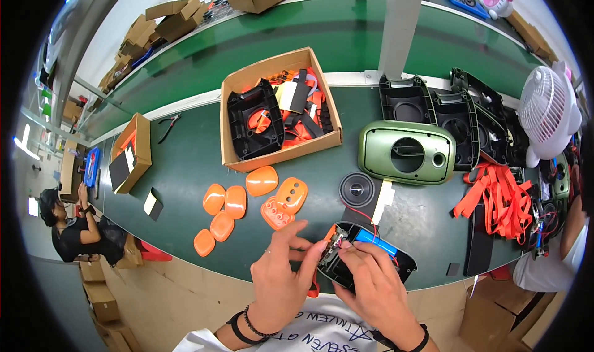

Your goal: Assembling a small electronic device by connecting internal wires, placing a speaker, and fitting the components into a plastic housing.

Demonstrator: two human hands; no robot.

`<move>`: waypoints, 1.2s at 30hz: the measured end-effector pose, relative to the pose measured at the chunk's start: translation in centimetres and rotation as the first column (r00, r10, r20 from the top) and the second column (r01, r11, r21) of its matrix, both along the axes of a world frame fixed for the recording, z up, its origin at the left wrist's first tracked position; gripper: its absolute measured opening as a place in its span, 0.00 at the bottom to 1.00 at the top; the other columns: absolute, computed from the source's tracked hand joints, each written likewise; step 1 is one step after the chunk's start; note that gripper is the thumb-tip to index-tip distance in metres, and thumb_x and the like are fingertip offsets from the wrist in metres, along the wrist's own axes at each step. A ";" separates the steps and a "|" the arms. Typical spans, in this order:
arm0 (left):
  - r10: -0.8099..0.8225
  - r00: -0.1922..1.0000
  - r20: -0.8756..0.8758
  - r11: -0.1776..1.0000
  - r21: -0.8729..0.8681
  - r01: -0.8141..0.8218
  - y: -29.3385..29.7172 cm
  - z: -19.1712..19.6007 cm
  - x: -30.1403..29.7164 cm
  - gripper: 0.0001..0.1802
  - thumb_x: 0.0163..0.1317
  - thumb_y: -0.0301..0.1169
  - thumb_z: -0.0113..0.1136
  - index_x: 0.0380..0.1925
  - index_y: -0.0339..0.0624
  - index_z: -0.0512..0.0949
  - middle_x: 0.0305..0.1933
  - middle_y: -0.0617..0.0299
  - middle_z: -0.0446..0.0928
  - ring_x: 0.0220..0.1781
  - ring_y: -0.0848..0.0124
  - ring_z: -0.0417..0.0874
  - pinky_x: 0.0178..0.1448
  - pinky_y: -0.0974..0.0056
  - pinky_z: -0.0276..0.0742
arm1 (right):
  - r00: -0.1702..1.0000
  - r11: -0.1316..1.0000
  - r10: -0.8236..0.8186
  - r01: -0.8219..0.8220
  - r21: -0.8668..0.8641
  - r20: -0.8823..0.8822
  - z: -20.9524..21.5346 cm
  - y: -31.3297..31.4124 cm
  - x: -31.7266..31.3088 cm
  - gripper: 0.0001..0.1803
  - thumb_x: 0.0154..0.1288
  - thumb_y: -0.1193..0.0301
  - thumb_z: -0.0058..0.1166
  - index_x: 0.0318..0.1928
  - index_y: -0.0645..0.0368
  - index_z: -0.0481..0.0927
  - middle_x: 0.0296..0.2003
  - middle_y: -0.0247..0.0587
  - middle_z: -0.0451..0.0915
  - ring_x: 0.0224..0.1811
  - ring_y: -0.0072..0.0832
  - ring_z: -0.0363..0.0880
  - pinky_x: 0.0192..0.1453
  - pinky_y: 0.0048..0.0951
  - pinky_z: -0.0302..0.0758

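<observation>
Head view: both hands, left hand (281, 271) and right hand (374, 284), grip a black shell (365, 262) over the green workbench (185, 172).

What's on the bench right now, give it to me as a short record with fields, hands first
left hand: fingers on the black shell, at its left end
right hand: holding the shell from below
shell: open, blue cell and red wires inside
speaker: round, black, just behind the shell
orange caps: loose on the green bench
box: cardboard, black and orange parts inside
green housing: right of the box
</observation>
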State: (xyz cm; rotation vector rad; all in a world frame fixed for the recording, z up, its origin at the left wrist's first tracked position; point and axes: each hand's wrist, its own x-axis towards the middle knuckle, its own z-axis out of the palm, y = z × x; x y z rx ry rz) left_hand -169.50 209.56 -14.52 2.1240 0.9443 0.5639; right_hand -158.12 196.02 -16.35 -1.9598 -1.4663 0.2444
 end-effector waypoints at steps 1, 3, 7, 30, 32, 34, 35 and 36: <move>0.025 1.000 0.001 0.999 0.036 -0.025 -0.1 0.1 0.0 0.22 0.65 0.27 0.73 0.56 0.36 0.75 0.32 0.61 0.86 0.29 0.68 0.90 0.29 0.66 0.80 | 1.000 1.000 -0.003 0.003 0.004 -0.005 0.0 0.1 0.0 0.37 0.47 0.76 0.72 0.62 0.64 0.77 0.60 0.43 0.80 0.63 0.41 0.78 0.66 0.38 0.77; 0.043 0.999 0.011 0.999 0.026 -0.044 -0.4 0.0 0.3 0.23 0.65 0.27 0.73 0.56 0.37 0.75 0.31 0.61 0.86 0.28 0.68 0.90 0.29 0.66 0.79 | 1.000 1.000 -0.001 0.001 -0.003 -0.006 0.0 0.0 0.0 0.37 0.47 0.76 0.71 0.62 0.64 0.77 0.60 0.43 0.80 0.63 0.40 0.78 0.65 0.37 0.78; 0.012 1.000 -0.018 0.999 0.051 -0.011 -0.5 -0.2 0.0 0.23 0.65 0.26 0.73 0.57 0.36 0.74 0.34 0.60 0.86 0.30 0.67 0.91 0.30 0.65 0.80 | 1.000 1.000 0.001 -0.001 0.011 -0.003 -0.2 -0.2 0.1 0.37 0.47 0.75 0.71 0.62 0.63 0.77 0.60 0.43 0.80 0.63 0.40 0.77 0.65 0.37 0.78; 0.191 0.979 0.066 0.969 0.147 -0.199 6.7 -0.7 -10.9 0.21 0.62 0.26 0.72 0.54 0.37 0.79 0.52 0.51 0.83 0.53 0.56 0.85 0.57 0.58 0.82 | 0.976 0.997 -0.050 0.038 0.062 0.211 2.4 -1.0 -1.4 0.37 0.46 0.71 0.79 0.60 0.61 0.79 0.62 0.50 0.79 0.62 0.51 0.78 0.66 0.49 0.75; 0.278 0.959 -0.061 0.918 0.309 -0.246 7.6 -1.2 -13.6 0.28 0.57 0.29 0.77 0.57 0.41 0.79 0.59 0.52 0.77 0.59 0.50 0.75 0.62 0.53 0.76 | 0.980 0.985 -0.101 0.074 0.156 0.173 2.9 -1.9 -1.3 0.37 0.52 0.65 0.80 0.62 0.60 0.79 0.60 0.51 0.79 0.61 0.53 0.77 0.67 0.50 0.72; 0.318 0.941 -0.116 0.906 0.331 -0.265 8.5 -1.7 -15.8 0.28 0.57 0.30 0.77 0.58 0.41 0.78 0.60 0.52 0.76 0.59 0.51 0.75 0.64 0.52 0.75 | 0.968 0.971 -0.175 0.140 0.196 0.178 2.7 -3.4 -0.9 0.42 0.50 0.61 0.82 0.64 0.63 0.78 0.61 0.55 0.78 0.62 0.55 0.75 0.69 0.52 0.70; 0.327 0.929 -0.174 0.904 0.343 -0.254 9.0 -2.0 -16.5 0.29 0.57 0.30 0.77 0.59 0.41 0.78 0.61 0.52 0.76 0.60 0.51 0.76 0.66 0.52 0.74 | 0.957 0.961 -0.225 0.188 0.204 0.182 2.3 -4.2 -0.5 0.45 0.49 0.59 0.83 0.65 0.65 0.77 0.62 0.57 0.76 0.64 0.56 0.74 0.70 0.53 0.68; 0.348 0.922 -0.168 0.896 0.349 -0.275 9.4 -2.1 -17.2 0.29 0.57 0.30 0.77 0.59 0.41 0.78 0.61 0.52 0.76 0.60 0.51 0.76 0.66 0.52 0.74 | 0.953 0.963 -0.242 0.214 0.164 0.180 2.2 -4.8 -0.2 0.49 0.47 0.57 0.83 0.67 0.66 0.74 0.63 0.58 0.74 0.65 0.57 0.71 0.72 0.54 0.66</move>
